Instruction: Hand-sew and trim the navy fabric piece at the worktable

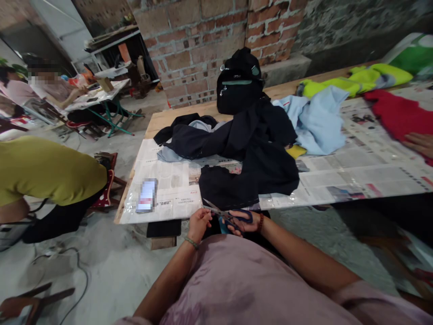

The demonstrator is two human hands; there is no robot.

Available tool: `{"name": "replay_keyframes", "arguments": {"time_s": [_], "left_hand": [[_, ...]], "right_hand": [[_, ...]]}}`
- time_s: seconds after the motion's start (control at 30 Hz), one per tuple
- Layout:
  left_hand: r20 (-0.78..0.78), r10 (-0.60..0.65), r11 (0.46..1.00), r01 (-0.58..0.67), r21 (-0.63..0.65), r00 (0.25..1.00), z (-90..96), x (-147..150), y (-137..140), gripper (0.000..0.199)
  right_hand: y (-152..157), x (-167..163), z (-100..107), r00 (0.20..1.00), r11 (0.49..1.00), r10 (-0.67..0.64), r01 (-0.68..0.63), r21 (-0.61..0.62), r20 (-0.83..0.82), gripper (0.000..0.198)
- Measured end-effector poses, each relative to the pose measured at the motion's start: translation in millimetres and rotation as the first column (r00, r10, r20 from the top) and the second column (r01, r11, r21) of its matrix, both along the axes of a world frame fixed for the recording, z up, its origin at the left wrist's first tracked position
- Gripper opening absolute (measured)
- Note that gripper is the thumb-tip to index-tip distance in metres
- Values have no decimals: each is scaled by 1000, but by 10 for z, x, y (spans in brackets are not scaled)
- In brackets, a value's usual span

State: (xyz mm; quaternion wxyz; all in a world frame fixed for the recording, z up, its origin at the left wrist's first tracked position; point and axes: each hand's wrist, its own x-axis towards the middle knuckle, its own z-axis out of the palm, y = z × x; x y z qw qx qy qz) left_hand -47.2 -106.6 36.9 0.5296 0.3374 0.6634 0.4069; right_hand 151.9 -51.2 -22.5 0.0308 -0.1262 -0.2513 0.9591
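My right hand [244, 221] grips a pair of scissors [231, 215] with dark blue handles; the blades are spread and point left. Close to the blade tips, my left hand [200, 223] is closed in a pinch, and whatever it pinches is too small to make out. Both hands are at the table's front edge, over my lap. Just beyond them, a black garment [250, 178] lies crumpled on the newspaper, its near edge by the scissors. A bit of teal material [223, 225] shows beneath the scissors.
A phone [146, 195] lies on the newspaper-covered table [179, 198]. Behind are a black backpack [239, 83], a light blue garment [320, 122] and a yellow-green garment [358, 80]. At right, another person's hand [419, 143] rests on red cloth [402, 115]. Someone in yellow [54, 169] sits left.
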Motion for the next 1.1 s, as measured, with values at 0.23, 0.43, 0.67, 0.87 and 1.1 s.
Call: {"name": "replay_keyframes", "arguments": {"time_s": [0.23, 0.43, 0.67, 0.87, 1.1], "left_hand": [[-21, -41, 999, 40, -27, 999, -33, -46, -5, 24], [23, -19, 998, 21, -53, 1000, -27, -63, 12, 26], [67, -14, 997, 19, -72, 998, -45, -104, -6, 28], [218, -47, 998, 53, -19, 975, -2, -152, -65, 34], [299, -29, 999, 36, -19, 954, 31, -203, -103, 37]], "right_hand": [[-64, -61, -47, 995, 990, -86, 80, 120, 42, 44], [-104, -71, 71, 982, 968, -148, 119, 223, 120, 44], [-139, -104, 146, 963, 913, -219, 146, 382, 155, 42], [-162, -73, 163, 959, 914, -233, 160, 374, 161, 47], [-175, -66, 129, 965, 923, -219, 156, 353, 146, 47]]}}
